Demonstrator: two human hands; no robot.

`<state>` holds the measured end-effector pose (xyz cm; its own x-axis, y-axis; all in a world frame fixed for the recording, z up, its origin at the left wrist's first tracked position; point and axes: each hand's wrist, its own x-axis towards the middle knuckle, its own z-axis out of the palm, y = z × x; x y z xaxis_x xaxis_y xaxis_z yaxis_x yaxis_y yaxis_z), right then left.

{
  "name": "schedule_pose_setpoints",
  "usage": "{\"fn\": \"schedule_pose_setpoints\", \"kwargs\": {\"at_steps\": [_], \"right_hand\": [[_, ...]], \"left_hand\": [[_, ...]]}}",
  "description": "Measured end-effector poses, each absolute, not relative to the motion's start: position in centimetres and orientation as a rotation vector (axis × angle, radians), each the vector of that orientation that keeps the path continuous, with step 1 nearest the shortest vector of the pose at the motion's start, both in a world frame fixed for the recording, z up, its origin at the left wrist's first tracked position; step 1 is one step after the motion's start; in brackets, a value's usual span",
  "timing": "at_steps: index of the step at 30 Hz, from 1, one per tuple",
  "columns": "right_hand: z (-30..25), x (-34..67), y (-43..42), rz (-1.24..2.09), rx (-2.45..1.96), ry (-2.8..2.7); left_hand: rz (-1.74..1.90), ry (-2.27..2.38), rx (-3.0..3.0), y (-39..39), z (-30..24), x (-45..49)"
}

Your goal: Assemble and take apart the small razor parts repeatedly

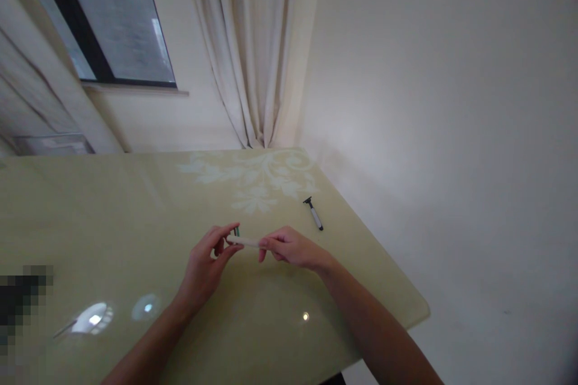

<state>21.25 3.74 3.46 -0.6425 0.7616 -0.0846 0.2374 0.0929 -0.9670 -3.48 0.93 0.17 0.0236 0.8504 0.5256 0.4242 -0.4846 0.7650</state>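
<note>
What looks like a razor with a pale handle [246, 242] is held level above the table. My left hand [205, 264] is closed on its left end, thumb and fingertips pinching a small green-and-dark head [236, 231]. Whether that head is joined to the handle cannot be made out. My right hand [289, 246] grips the handle's other end between thumb and bent fingers. Beyond my right hand, a second razor [315, 215] with a black head and a grey handle lies on the table, touched by neither hand.
The glossy yellow-green table [112, 210] has a white floral pattern [257, 177] near its far edge and light reflections in front. A plain wall [428, 132] runs along its right side. Curtains [253, 42] and a window [117, 18] are behind. A blurred-out dark patch [20, 301] is at far left.
</note>
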Motion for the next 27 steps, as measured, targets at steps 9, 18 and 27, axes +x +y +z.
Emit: {"fn": "schedule_pose_setpoints", "kwargs": {"at_steps": [9, 18, 27], "right_hand": [[3.69, 21.21, 3.51, 1.602, -0.939, -1.94], [3.9, 21.24, 3.48, 1.572, -0.971, -1.946], [3.89, 21.36, 3.48, 1.531, -0.996, -1.949]], "left_hand": [[1.439, 1.291, 1.925, 0.87, 0.15, -3.39], [1.469, 1.297, 1.915, 0.94, 0.14, -3.56], [1.469, 1.257, 1.935, 1.02, -0.23, -3.45]]}}
